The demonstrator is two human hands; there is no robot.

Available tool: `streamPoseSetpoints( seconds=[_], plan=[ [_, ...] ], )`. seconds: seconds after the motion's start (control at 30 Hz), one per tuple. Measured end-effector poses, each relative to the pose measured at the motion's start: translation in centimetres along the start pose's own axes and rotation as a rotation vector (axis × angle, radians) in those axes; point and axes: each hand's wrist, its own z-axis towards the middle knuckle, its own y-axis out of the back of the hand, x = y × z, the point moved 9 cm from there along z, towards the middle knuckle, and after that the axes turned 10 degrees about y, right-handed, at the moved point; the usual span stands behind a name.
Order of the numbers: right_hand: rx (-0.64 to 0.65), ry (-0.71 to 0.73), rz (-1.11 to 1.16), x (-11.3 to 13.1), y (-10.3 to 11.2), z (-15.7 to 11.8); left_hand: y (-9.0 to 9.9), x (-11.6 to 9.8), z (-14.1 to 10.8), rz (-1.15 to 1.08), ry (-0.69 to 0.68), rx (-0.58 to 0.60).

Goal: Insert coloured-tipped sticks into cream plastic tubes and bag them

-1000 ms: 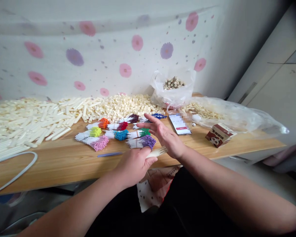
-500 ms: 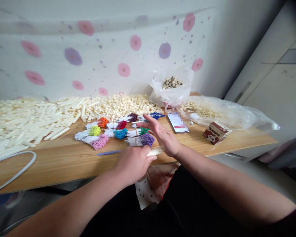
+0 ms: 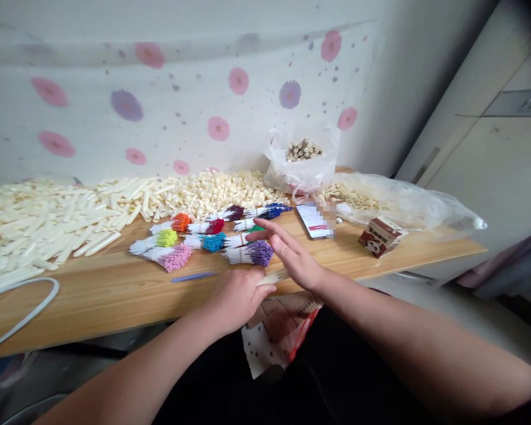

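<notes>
A person's left hand (image 3: 236, 295) grips a pale cream plastic piece (image 3: 274, 277), its fingers clenched around it, just below the center of the frame. The right hand (image 3: 294, 260) spreads its fingers loosely at the piece's other end; whether the palm touches it cannot be told. Just beyond the hands, at center, a purple-tipped bundle (image 3: 248, 253) of white sticks lies on the wooden bench (image 3: 115, 298). Loose cream parts (image 3: 71, 215) heap at left, while a phone (image 3: 312, 221) rests right of center near a brown-and-white box (image 3: 381, 237).
</notes>
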Motion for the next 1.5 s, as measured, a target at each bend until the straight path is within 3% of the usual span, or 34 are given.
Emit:
streamPoseSetpoints(
  seconds=[0.07,0.17,0.23,0.3,0.37,0.53,0.63,0.83,1.0,1.1,1.2,1.3,1.4,1.5],
  plan=[
    [0.051,0.192,-0.295,2.4,-0.2,-0.5,0.4,1.3,0.1,-0.192,0.039,-0.009],
    [0.29,0.411,-0.744,4.1,-2.6,-1.8,-0.2,3.2,-0.3,-0.601,0.158,0.087],
    [0.408,0.423,-0.967,3.1,-3.7,-2.3,-2.0,3.6,-1.1,-0.839,0.29,0.247],
    [0.454,0.393,-1.102,1.7,-4.1,-2.4,-3.8,2.9,-2.1,-0.932,0.37,0.388],
    [0.464,0.373,-1.167,0.5,-4.3,-2.3,-4.5,1.8,-2.2,-0.852,0.33,0.409],
    [0.492,0.254,-1.226,-2.2,-4.4,-1.4,-1.6,1.3,-0.3,-0.144,0.153,0.029],
    [0.49,0.204,-1.218,-2.8,-4.4,-0.6,-0.3,2.3,0.4,0.145,0.197,-0.048],
    [0.316,0.329,-1.253,-1.3,-4.1,0.5,0.2,2.4,0.3,-0.014,0.12,0.033],
    [0.414,0.309,-1.229,-2.8,-5.1,0.3,0.6,2.7,0.0,0.345,0.143,-0.034],
    [0.403,0.273,-1.233,-3.0,-4.8,0.5,0.9,2.5,0.3,0.464,0.132,-0.061],
    [0.324,0.277,-1.249,-2.1,-3.9,0.8,1.6,2.6,0.6,0.386,0.141,-0.084],
    [0.285,0.304,-1.248,-1.4,-3.3,0.9,1.5,2.9,0.8,0.197,0.108,-0.02],
    [0.425,0.227,-1.209,-2.7,-3.9,0.8,0.8,2.9,0.8,0.118,0.067,0.073],
    [0.602,0.058,-1.147,-4.8,-4.7,0.6,0.6,3.4,0.8,0.268,0.113,0.057]
  ],
)
